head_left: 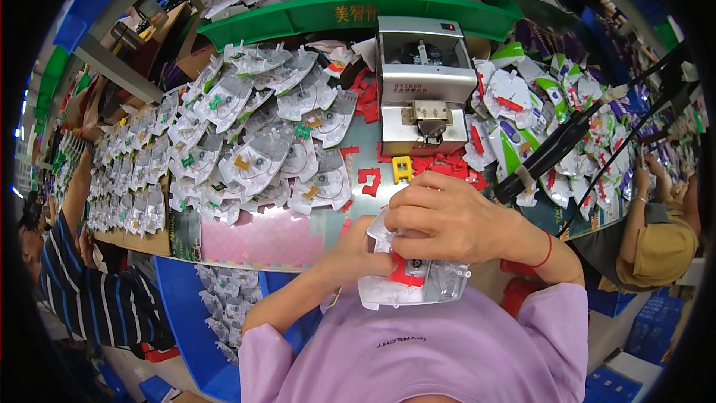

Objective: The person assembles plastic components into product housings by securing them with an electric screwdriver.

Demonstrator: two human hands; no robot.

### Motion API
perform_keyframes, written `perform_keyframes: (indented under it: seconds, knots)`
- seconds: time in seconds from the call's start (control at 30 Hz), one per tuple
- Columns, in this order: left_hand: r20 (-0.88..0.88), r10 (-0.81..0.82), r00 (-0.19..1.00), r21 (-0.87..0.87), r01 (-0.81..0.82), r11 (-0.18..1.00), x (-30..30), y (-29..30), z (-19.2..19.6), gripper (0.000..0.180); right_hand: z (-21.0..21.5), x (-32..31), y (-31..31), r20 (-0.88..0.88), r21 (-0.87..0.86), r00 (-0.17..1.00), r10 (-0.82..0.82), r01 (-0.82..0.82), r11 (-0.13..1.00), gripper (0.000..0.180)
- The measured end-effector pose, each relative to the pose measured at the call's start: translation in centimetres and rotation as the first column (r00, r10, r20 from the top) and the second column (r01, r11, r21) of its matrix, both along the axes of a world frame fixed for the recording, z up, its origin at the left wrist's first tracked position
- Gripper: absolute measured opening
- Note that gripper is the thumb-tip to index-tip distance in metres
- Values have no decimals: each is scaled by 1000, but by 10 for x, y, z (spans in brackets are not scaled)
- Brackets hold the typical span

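Observation:
Close to my body I hold a white and clear plastic housing, its inside facing up. A red plastic piece lies in it, beside a small round dark part. My left hand grips the housing's left side, the thumb pressing by the red piece. My right hand curls its fingers over the upper part and hides what its fingertips touch. Past my hands on the table lie loose red pieces and a small yellow block.
A grey screw-feeding machine stands behind my hands. Heaped similar housings lie on the left, white-green shells on the right. A black electric screwdriver hangs at the right. A blue bin sits lower left. Co-workers sit on both sides.

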State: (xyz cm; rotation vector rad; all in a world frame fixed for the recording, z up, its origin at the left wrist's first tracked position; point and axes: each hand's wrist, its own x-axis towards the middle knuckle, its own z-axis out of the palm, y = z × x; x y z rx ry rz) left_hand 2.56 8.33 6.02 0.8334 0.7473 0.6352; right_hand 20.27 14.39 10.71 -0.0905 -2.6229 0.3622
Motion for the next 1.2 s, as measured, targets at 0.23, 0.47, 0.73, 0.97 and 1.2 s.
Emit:
perform_keyframes:
  seconds: [0.23, 0.47, 0.73, 0.97, 1.2]
  knots:
    - [-21, 112, 993, 8, -112, 994, -1, -7, -18, 30, -4, -1, -1, 21, 68, 1000, 9, -11, 998, 15]
    - [124, 157, 980, -96, -146, 985, 5, -13, -37, 36, 0, -6, 14, 114, -150, 983, 141, -124, 981, 12]
    - [41, 301, 953, -163, -291, 943, 2, -17, -41, 44, 52, 15, 132, 100, 335, 907, -409, 357, 872, 18]
    - [45, 402, 915, -233, -381, 895, 3, -18, -27, 45, 47, 97, 237, 184, 218, 549, -815, 786, 579, 51]
    - [-63, 332, 941, -293, -335, 895, 6, -7, -29, 64, 48, 109, 295, 60, 245, 362, -930, 898, 365, 74]
